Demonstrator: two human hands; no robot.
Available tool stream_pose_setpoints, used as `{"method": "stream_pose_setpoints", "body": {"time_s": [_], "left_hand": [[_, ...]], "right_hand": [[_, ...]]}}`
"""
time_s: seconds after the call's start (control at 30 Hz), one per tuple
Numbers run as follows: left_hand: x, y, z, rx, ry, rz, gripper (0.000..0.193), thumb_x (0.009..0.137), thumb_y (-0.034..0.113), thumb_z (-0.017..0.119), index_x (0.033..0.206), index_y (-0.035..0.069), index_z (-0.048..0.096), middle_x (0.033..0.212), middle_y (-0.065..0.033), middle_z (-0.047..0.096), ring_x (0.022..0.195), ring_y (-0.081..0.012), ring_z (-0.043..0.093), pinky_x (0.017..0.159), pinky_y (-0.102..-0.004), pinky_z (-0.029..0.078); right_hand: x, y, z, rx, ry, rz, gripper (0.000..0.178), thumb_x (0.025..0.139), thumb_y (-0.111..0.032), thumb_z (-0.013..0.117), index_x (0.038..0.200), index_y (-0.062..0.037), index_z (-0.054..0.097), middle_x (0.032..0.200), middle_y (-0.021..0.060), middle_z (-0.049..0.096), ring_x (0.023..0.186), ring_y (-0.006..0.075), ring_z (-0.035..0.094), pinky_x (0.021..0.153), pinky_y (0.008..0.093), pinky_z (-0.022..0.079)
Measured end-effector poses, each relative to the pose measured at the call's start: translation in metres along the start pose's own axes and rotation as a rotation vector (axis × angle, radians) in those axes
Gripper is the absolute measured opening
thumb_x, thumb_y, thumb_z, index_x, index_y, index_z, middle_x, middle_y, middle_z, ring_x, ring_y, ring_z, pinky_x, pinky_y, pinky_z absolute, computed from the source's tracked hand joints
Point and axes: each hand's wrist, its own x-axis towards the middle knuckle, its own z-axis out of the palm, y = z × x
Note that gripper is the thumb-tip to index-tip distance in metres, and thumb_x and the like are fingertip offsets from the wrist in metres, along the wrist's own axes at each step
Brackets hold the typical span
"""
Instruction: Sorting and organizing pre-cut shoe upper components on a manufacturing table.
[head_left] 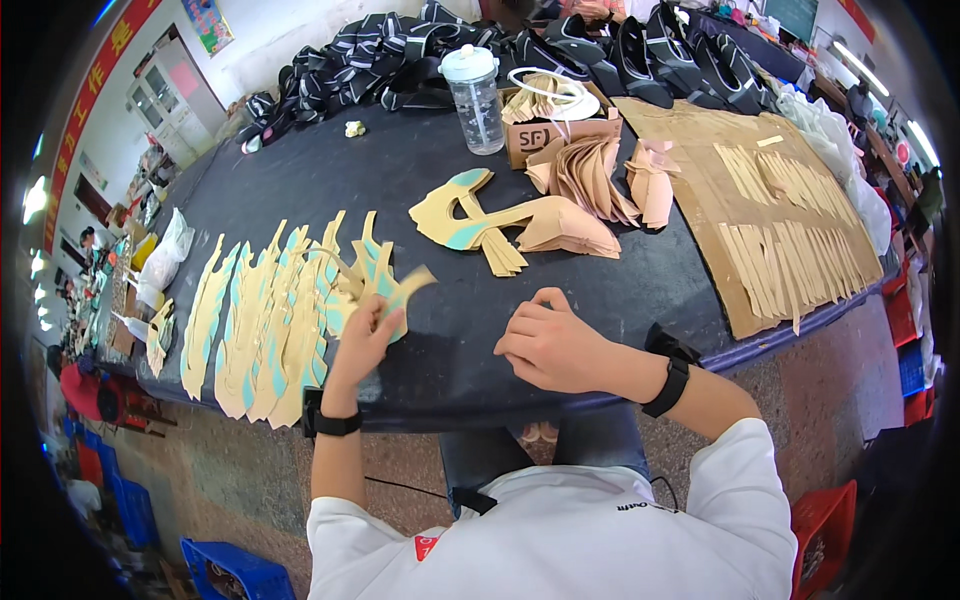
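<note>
My left hand [364,345] is closed on a tan shoe-upper piece [408,288] with a thin curved strap, blurred at its tip. It is at the right end of a row of overlapping tan shoe-upper pieces [262,315] with blue-green patches. Over the bare table front, my right hand [555,345] is closed with the fingers curled inward; whatever may be inside is hidden. Beyond the hands lie a stack of tan upper pieces [445,215] and a fanned stack of plain tan pieces [570,228].
A brown cardboard sheet [715,225] with rows of tan strips [790,265] covers the table's right side. Behind stand a water bottle [474,105], a cardboard box [530,145] and pinkish-tan stacks [590,175]. Black shoes [640,65] pile up along the back.
</note>
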Motion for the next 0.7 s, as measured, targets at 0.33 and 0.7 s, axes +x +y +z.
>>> {"method": "stream_pose_setpoints", "body": {"time_s": [0.33,0.7], "left_hand": [[-0.028,0.078,0.077,-1.445,-0.539,0.285,0.031,0.093,0.02,0.049,0.12,0.007,0.041,0.092,-0.0038,0.043,0.085,-0.0196,0.047,0.083,-0.0426,0.046],[-0.043,0.088,0.117,-1.706,-0.393,-0.107,0.026,0.098,0.022,0.04,0.122,0.014,0.043,0.093,-0.0064,0.051,0.087,-0.024,0.059,0.093,-0.0554,0.045]], "right_hand": [[-0.005,-0.02,-0.003,1.68,-0.208,1.177,0.06,0.089,-0.032,0.063,0.134,-0.0009,0.037,0.131,0.0145,0.046,0.105,0.0273,0.058,0.079,0.0369,0.05],[-0.043,-0.01,-0.026,1.397,0.232,1.09,0.043,0.09,-0.026,0.06,0.125,-0.0094,0.042,0.099,0.0063,0.057,0.091,0.0173,0.058,0.077,0.0339,0.05]]}}
